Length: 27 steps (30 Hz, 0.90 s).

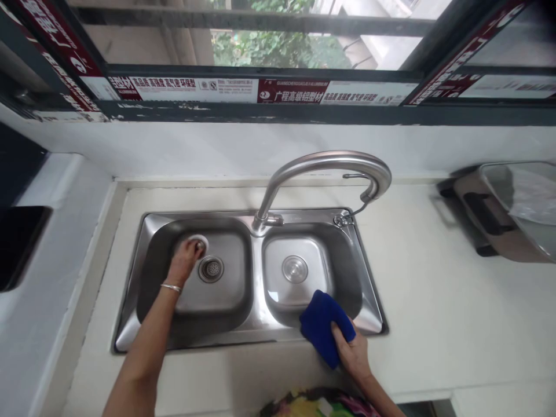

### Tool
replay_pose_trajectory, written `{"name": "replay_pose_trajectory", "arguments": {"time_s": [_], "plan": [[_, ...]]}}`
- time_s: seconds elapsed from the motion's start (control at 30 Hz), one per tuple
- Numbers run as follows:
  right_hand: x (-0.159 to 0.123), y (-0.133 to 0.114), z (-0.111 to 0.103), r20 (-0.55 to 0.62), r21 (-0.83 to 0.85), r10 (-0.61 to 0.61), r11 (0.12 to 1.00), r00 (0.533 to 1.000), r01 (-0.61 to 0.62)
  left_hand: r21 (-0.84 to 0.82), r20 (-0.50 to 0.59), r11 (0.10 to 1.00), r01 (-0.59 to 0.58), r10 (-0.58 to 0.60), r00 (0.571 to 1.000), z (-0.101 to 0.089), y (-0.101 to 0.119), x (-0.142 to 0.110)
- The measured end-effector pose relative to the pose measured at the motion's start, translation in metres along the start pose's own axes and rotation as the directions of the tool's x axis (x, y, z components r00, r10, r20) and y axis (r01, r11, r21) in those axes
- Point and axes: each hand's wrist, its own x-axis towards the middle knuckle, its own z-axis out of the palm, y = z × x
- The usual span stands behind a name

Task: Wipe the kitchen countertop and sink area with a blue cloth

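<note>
My left hand (pixel 184 263) reaches into the left sink basin (pixel 230 292), its fingers closed on a round metal sink strainer (pixel 202 239). Just beside the strainer, toward me, the drain hole (pixel 211 269) lies uncovered. My right hand (pixel 354 352) grips a folded blue cloth (pixel 321 324) over the front rim of the right basin (pixel 319 246). In that basin's floor sits another round metal strainer (pixel 295 269). My fingers partly hide the strainer in my left hand.
A curved metal faucet (pixel 334 156) rises between the basins and arches rightward. On the right of the pale countertop (pixel 438 307) stands a brown appliance (pixel 490 214) with a clear lid. A window (pixel 278 95) spans the wall behind. A dark object (pixel 21 246) is at far left.
</note>
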Motion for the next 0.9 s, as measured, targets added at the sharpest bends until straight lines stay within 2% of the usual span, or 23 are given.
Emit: {"name": "replay_pose_trajectory", "arguments": {"time_s": [0.1, 0.17, 0.37, 0.7, 0.8, 0.9], "plan": [[0.000, 0.000, -0.001, 0.010, -0.002, -0.027, 1.000, 1.000, 0.027, -0.009, 0.122, 1.000, 0.015, -0.014, 0.992, 0.048, 0.008, -0.020], [0.000, 0.000, -0.001, 0.017, 0.009, -0.034, 0.999, 0.999, 0.034, -0.010, 0.174, 0.998, 0.060, -0.058, 0.983, 0.071, 0.008, -0.025], [0.000, -0.006, 0.001, 0.024, 0.048, -0.009, 0.999, 1.000, 0.008, -0.037, 0.214, 0.985, 0.167, -0.156, 0.964, 0.112, 0.006, -0.028], [0.000, -0.013, 0.001, -0.004, 0.034, 0.035, 0.999, 0.999, -0.035, -0.133, 0.154, 0.947, 0.294, -0.273, 0.950, 0.146, 0.011, -0.029], [0.001, -0.013, 0.001, 0.005, 0.038, 0.054, 0.998, 0.999, -0.055, -0.158, 0.154, 0.931, 0.329, -0.306, 0.940, 0.145, 0.011, -0.026], [0.001, -0.017, 0.001, 0.023, 0.068, 0.057, 0.996, 0.998, -0.058, -0.183, 0.191, 0.923, 0.338, -0.304, 0.933, 0.133, 0.013, -0.022]]}}
